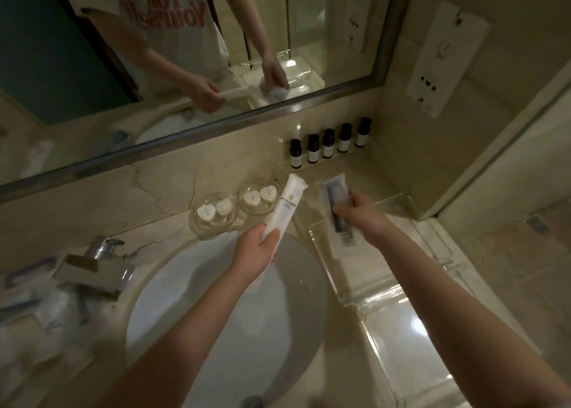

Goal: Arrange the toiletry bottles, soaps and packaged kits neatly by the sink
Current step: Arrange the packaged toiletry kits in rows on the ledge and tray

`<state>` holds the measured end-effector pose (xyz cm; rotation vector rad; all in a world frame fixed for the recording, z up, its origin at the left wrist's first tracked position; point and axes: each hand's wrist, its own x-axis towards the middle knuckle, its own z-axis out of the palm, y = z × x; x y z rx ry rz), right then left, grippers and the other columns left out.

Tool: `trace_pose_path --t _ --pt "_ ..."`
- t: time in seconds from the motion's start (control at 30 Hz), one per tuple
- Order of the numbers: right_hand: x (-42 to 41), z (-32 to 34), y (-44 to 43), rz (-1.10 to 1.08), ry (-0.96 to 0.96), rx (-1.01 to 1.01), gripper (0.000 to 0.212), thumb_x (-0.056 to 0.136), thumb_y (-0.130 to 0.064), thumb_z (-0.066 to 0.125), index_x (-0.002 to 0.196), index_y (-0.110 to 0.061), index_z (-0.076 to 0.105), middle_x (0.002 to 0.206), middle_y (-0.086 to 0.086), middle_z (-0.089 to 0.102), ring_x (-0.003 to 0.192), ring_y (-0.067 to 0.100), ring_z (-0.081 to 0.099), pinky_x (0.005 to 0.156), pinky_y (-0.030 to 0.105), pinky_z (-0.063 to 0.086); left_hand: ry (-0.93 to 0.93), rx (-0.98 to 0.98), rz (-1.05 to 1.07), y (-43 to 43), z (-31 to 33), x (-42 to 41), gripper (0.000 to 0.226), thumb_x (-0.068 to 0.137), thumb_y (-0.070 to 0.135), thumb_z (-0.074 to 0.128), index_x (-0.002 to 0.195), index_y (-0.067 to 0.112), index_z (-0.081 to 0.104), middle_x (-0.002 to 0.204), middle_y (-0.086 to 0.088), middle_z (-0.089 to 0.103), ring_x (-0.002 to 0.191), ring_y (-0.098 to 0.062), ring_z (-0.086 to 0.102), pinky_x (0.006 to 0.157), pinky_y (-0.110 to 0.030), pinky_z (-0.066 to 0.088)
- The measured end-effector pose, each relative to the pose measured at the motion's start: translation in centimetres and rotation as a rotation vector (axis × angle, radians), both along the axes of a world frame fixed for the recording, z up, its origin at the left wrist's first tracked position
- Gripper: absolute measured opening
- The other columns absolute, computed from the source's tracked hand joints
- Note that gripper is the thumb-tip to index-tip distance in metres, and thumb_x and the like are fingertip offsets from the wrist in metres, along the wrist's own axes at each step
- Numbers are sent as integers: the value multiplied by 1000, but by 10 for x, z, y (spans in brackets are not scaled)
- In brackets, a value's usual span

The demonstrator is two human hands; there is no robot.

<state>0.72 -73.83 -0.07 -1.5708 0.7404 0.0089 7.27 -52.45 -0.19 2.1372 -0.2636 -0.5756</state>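
Observation:
My left hand (258, 247) grips the lower end of a long white packaged kit (285, 205), held tilted above the white sink (216, 315). My right hand (360, 214) holds a clear packet with a dark item inside (335, 205), over the far end of a clear acrylic tray (383, 302). Several small dark-capped toiletry bottles (329, 143) stand in a row against the back wall. Two glass dishes (216, 214), (258, 199) beside the sink each hold two heart-shaped soaps.
A chrome faucet (95, 268) stands left of the sink, with blurred packets (27, 302) lying on the counter around it. A mirror (185, 52) spans the back wall. A white wall panel (445, 58) hangs at the right.

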Motion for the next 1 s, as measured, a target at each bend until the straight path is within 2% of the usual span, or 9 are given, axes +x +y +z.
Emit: trace_pose_path --t 0.13,0.23,0.37,0.47,0.57,0.67,0.83,0.93,1.0 --pt "41 0 -4 39 24 -154 59 83 -5 64 135 -16 41 113 8 54 98 21 55 78 33 47 18 -32 26 0 -4 14 15 92 16 50 88 3 57 61 -5 54 50 -15 52 42 -10 41" --pt "61 -8 -4 130 98 -407 54 82 -12 66 132 -16 47 118 9 59 104 25 57 81 34 47 42 -49 44 1 -8 22 12 93 16 49 90 7 57 62 -4 54 52 -16 53 42 -10 41" --pt "68 -29 -4 224 184 -740 39 81 -28 65 117 -12 59 112 11 62 104 30 56 75 31 40 47 -43 74 2 -16 26 14 92 16 50 87 5 56 63 -4 55 52 -14 53 42 -10 41" --pt "64 -36 -9 193 179 -853 51 81 -38 64 126 -17 54 122 8 55 113 29 48 86 35 41 60 -46 81 3 -20 27 14 92 16 50 85 5 56 60 -3 54 51 -13 53 42 -9 40" --pt "53 -30 -14 35 77 -694 47 85 -40 60 126 -17 54 113 6 58 108 26 51 90 38 43 60 -29 69 0 -21 29 15 92 17 50 88 6 58 60 -4 55 51 -15 54 43 -9 41" --pt "28 -25 -15 -223 -2 -507 39 88 -35 60 119 -12 54 97 4 56 91 23 55 80 36 45 59 -44 53 -6 -20 30 14 93 17 50 91 6 59 66 -8 56 52 -15 54 45 -13 44" --pt "-16 -43 5 -421 132 -310 43 84 -37 65 108 -4 51 90 6 56 86 26 55 74 30 38 42 -45 17 -21 -19 30 13 93 19 49 86 11 56 63 -5 56 54 -17 54 60 -28 47" --pt "-17 -58 19 -377 221 -148 40 79 -49 64 82 -10 58 79 7 66 75 26 60 73 34 47 40 -44 13 -27 -18 28 13 93 19 49 87 10 56 63 -4 55 53 -15 54 57 -28 46" --pt "-10 -57 26 -402 169 -56 35 82 -40 64 63 -12 58 63 8 64 60 24 60 62 34 48 42 -38 11 -28 -20 27 14 93 19 49 86 10 56 62 -3 55 54 -16 54 57 -28 46"
